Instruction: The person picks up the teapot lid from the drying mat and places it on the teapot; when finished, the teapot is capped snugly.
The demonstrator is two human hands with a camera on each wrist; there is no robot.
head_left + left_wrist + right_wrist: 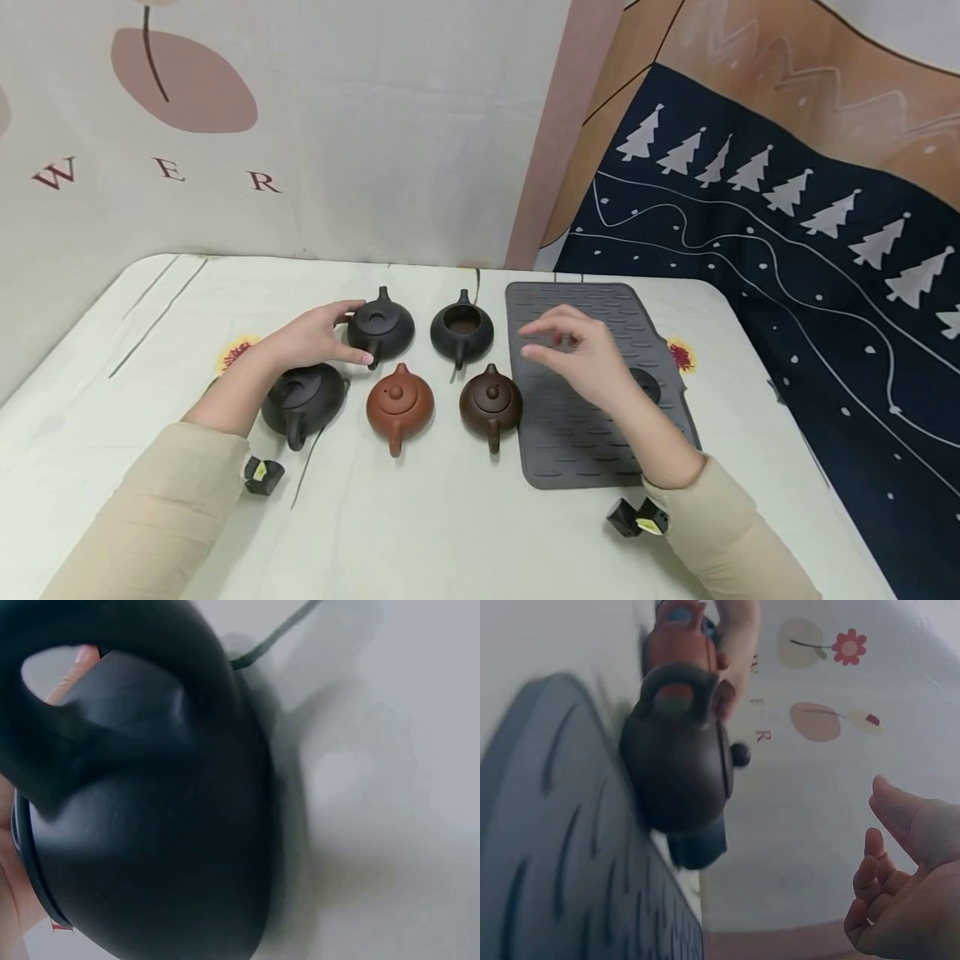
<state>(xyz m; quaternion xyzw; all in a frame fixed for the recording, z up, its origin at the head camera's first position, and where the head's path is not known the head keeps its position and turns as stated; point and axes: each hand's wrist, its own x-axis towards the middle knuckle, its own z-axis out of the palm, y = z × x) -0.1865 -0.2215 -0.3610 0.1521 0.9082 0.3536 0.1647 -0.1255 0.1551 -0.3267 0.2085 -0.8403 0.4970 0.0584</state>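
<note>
My left hand (318,333) holds the left side of a black lidded teapot (390,327) in the back row, thumb by its handle, fingers along its far side. In the left wrist view, a nearer black teapot (165,847) hides most of that hand. Over the grey mat, my right hand (588,354) is raised, its fingers loosely bent and holding nothing. A round black lid (645,385) lies on the mat, partly behind the right wrist. The lidless black teapot (462,337) stands between my hands at the back.
A reddish-brown teapot (400,402) and a dark brown teapot (491,402) stand in the front row, both lidded. The grey ridged mat (562,462) lies to the right. A patterned cloth wall (405,167) rises behind the table (420,533).
</note>
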